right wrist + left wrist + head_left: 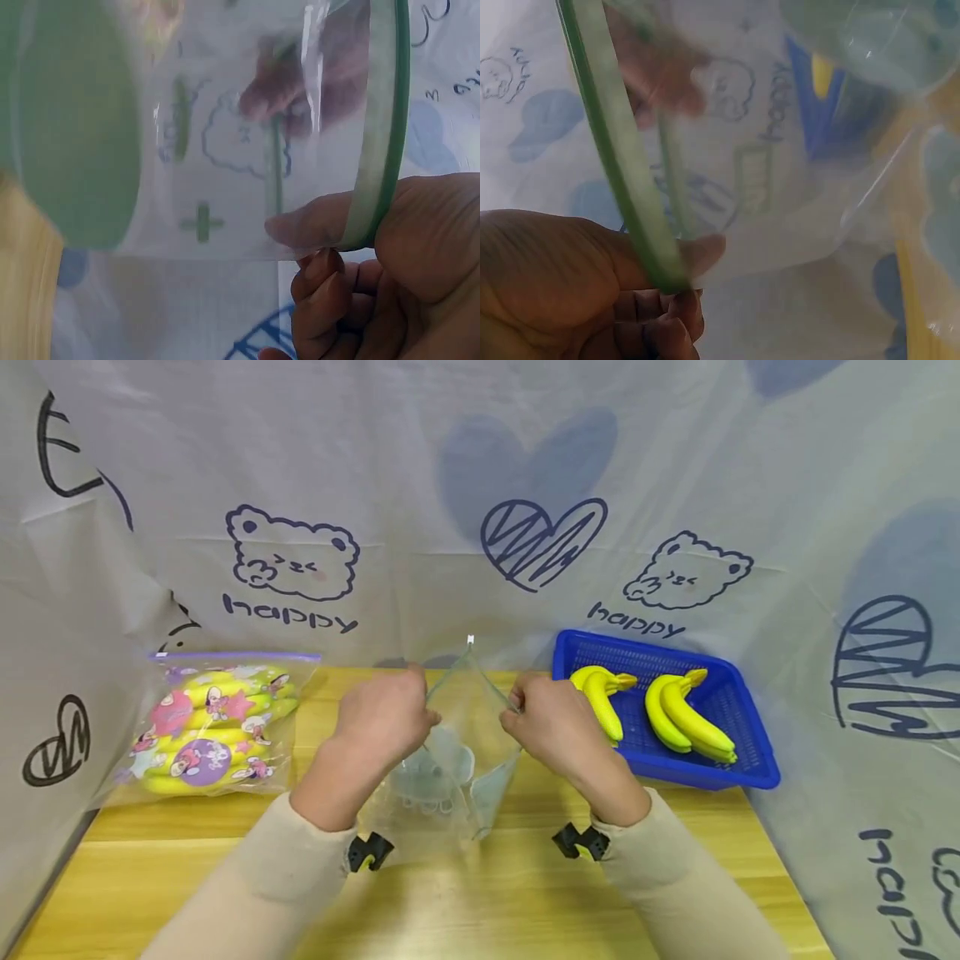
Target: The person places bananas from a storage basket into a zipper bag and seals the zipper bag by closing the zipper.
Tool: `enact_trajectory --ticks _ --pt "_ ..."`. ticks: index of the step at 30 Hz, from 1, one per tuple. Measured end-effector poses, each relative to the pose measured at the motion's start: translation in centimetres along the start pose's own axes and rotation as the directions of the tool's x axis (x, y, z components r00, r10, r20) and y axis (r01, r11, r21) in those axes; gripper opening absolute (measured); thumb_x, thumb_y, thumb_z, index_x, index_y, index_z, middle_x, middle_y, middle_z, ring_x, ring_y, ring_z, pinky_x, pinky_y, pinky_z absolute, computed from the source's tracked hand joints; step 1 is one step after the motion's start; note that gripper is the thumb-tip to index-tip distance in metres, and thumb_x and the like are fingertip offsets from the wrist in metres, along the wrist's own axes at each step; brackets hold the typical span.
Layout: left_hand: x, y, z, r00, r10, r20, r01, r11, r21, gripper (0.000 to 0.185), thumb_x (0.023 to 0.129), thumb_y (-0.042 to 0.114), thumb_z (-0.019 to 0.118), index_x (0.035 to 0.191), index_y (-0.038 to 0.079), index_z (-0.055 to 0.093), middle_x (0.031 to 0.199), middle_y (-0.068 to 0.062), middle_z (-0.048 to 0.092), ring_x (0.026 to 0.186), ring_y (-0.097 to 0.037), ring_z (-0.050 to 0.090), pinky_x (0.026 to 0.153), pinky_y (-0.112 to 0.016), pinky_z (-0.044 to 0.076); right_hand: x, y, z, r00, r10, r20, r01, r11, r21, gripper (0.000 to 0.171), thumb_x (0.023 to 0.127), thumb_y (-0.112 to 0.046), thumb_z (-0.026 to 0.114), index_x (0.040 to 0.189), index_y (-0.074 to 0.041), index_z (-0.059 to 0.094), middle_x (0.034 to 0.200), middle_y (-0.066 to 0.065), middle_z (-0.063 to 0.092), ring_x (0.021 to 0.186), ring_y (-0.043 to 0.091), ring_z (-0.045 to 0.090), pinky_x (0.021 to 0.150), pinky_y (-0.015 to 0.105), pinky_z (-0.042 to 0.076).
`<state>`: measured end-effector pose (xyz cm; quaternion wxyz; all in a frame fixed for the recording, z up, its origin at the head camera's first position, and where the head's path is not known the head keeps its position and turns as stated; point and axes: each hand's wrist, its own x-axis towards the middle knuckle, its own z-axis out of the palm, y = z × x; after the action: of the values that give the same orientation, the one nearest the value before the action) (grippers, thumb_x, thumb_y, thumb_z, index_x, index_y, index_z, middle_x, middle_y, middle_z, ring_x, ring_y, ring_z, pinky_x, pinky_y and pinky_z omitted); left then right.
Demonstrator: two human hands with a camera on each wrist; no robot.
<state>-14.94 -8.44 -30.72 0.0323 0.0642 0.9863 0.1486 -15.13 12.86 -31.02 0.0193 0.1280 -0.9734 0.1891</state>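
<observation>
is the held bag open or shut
Open: the bag has its green rims standing apart in all three views, with a gap between.

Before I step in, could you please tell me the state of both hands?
Left hand: closed, holding the bag at its opening.
Right hand: closed, holding the same bag opposite.

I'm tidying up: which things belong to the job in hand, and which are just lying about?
Apparently in the job:
green-edged clear bag
left hand
right hand

Lying untouched, maybe for later:
filled purple-topped bag
blue basket
its bananas
</observation>
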Motion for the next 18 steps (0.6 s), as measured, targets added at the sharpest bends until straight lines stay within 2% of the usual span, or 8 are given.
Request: enact_trajectory --ticks 2,5,7,9,11,14,16,18 --pt "0.2 0.5 0.9 1.000 0.023 0.022 -0.023 1.000 0.021 0.050 0.092 0.036 0.081 0.126 0.004 0.063 0.094 -0.012 0.074 0.084 -0.035 0.073 0.065 -0.051 0.058 0.1 -0.4 0.4 1.000 -0.017 -0.008 0.017 1.000 -0.008 0.017 0.091 -0.017 0.071 0.080 -0.014 0.059 0.068 -0.002 0.052 0.059 0.019 0.051 0.056 0.033 0.040" --pt "0.7 0.3 2.0 0.998 0.024 0.052 -0.027 0.997 0.073 0.052 0.097 0.026 0.075 0.139 0.003 0.056 0.097 -0.015 0.075 0.087 -0.035 0.074 0.066 -0.052 0.059 0.4 -0.2 0.6 0.999 -0.035 -0.005 0.034 0.998 -0.056 0.014 0.089 -0.011 0.068 0.079 -0.012 0.058 0.067 0.000 0.053 0.059 0.021 0.053 0.056 0.035 0.042" --pt "1.0 -0.7 2.5 0.996 -0.019 0.087 0.008 0.993 0.121 0.050 0.100 0.017 0.064 0.146 0.001 0.051 0.101 -0.018 0.075 0.091 -0.037 0.074 0.069 -0.054 0.059 0.6 0.4 0.5 1.000 -0.031 -0.006 0.030 0.992 -0.124 0.013 0.086 -0.006 0.064 0.078 -0.011 0.056 0.067 0.002 0.053 0.061 0.023 0.054 0.056 0.039 0.044" --pt "1.3 -1.9 2.8 0.989 -0.078 0.129 0.057 0.986 0.157 0.050 0.099 0.008 0.054 0.148 -0.001 0.047 0.104 -0.021 0.074 0.095 -0.038 0.073 0.073 -0.055 0.058 0.7 1.1 0.3 1.000 -0.012 0.000 0.012 0.983 -0.181 0.013 0.083 -0.001 0.062 0.076 -0.010 0.055 0.066 0.004 0.053 0.061 0.025 0.054 0.057 0.042 0.046" --pt "1.5 -2.8 2.8 0.977 -0.121 0.173 0.090 0.980 0.175 0.052 0.100 0.008 0.053 0.150 -0.003 0.044 0.106 -0.023 0.073 0.097 -0.040 0.073 0.076 -0.056 0.058 0.8 1.6 0.0 1.000 -0.001 0.016 0.004 0.975 -0.223 0.013 0.082 0.001 0.062 0.076 -0.009 0.054 0.067 0.005 0.052 0.062 0.026 0.054 0.058 0.044 0.047" --pt "1.6 -3.3 2.6 0.975 -0.107 0.197 0.084 0.989 0.122 0.053 0.097 0.009 0.057 0.146 -0.003 0.044 0.107 -0.023 0.072 0.097 -0.041 0.072 0.076 -0.055 0.058 0.8 1.5 -0.1 0.999 0.001 0.052 0.009 0.982 -0.190 0.012 0.083 -0.003 0.064 0.076 -0.009 0.056 0.067 0.003 0.051 0.062 0.025 0.052 0.059 0.041 0.045" --pt "1.4 -3.1 2.4 0.981 -0.067 0.179 0.060 0.997 0.044 0.049 0.097 0.014 0.061 0.141 -0.003 0.047 0.102 -0.020 0.072 0.090 -0.039 0.071 0.071 -0.053 0.057 0.7 1.2 0.2 0.998 -0.012 0.057 0.020 0.989 -0.146 0.013 0.085 -0.008 0.065 0.076 -0.011 0.056 0.066 0.001 0.050 0.062 0.022 0.052 0.057 0.038 0.042" --pt "1.1 -2.9 2.1 0.990 -0.036 0.135 0.043 0.998 -0.046 0.040 0.096 0.018 0.064 0.130 0.000 0.053 0.095 -0.015 0.070 0.081 -0.034 0.068 0.064 -0.048 0.054 0.7 0.8 0.6 0.999 -0.018 0.038 0.022 0.995 -0.097 0.015 0.087 -0.012 0.065 0.074 -0.013 0.056 0.065 -0.001 0.048 0.060 0.020 0.050 0.055 0.035 0.039"
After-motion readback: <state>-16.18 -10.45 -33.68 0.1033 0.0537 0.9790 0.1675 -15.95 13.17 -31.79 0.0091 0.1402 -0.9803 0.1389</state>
